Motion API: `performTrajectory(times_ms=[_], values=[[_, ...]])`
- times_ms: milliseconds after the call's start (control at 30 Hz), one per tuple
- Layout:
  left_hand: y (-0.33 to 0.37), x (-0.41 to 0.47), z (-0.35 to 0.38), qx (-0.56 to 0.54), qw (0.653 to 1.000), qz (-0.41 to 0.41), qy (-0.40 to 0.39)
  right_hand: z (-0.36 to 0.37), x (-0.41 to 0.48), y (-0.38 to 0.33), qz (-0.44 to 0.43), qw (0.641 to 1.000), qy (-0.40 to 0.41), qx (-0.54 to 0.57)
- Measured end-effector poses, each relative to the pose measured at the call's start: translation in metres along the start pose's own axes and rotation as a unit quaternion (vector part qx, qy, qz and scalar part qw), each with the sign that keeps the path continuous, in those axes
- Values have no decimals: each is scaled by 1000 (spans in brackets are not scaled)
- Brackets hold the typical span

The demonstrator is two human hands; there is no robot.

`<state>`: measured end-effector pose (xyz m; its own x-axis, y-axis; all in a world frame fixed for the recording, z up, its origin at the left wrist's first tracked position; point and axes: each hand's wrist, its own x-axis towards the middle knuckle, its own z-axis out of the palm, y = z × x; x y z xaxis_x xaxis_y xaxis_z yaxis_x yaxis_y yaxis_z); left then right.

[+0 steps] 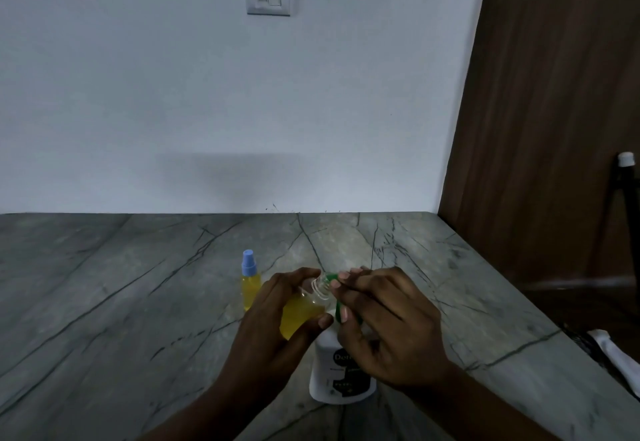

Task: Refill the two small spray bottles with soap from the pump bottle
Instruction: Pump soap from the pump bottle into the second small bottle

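Position: the pump bottle [334, 371] stands upright on the desk [138, 284], directly before the person. Clock bearings below are taken from it, with twelve toward the wall.

Open spray bottle [300, 314]: cap off, part-filled with yellow liquid, lifted clear of the desk at about ten o'clock. It is tilted so its bare neck meets the spout of the green pump head [333, 276]. In my judgement this is so that dispensed soap drops straight into the narrow mouth rather than down the outside.

Left hand [273, 319]: wrapped round the body of the open spray bottle, thumb on the near side, fingers round the far side. The grasp is firm and sits low, leaving the neck exposed.

Right hand [391, 323]: comes in from four o'clock and is closed over the pump head, fingertips on top and thumb tucked beneath the collar. This looks like a posture for pressing. Whether soap is flowing cannot be determined.

Capped spray bottle [250, 284]: upright on the desk at eleven o'clock, just beyond the left hand, blue sprayer fitted and holding yellow liquid. It appears set aside, out of the working line.
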<state>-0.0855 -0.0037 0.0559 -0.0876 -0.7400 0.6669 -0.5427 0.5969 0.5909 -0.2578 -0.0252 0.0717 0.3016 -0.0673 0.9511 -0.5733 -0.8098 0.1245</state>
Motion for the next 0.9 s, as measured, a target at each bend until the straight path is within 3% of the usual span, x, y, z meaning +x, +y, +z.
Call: performTrajectory(times_ms=[500, 900], values=[[-7, -2, -1, 73, 997, 27, 5, 6, -6, -4, 2, 999, 25, 27], [-5, 0, -1, 56, 998, 31, 9, 1, -1, 0, 13, 1000, 6, 25]])
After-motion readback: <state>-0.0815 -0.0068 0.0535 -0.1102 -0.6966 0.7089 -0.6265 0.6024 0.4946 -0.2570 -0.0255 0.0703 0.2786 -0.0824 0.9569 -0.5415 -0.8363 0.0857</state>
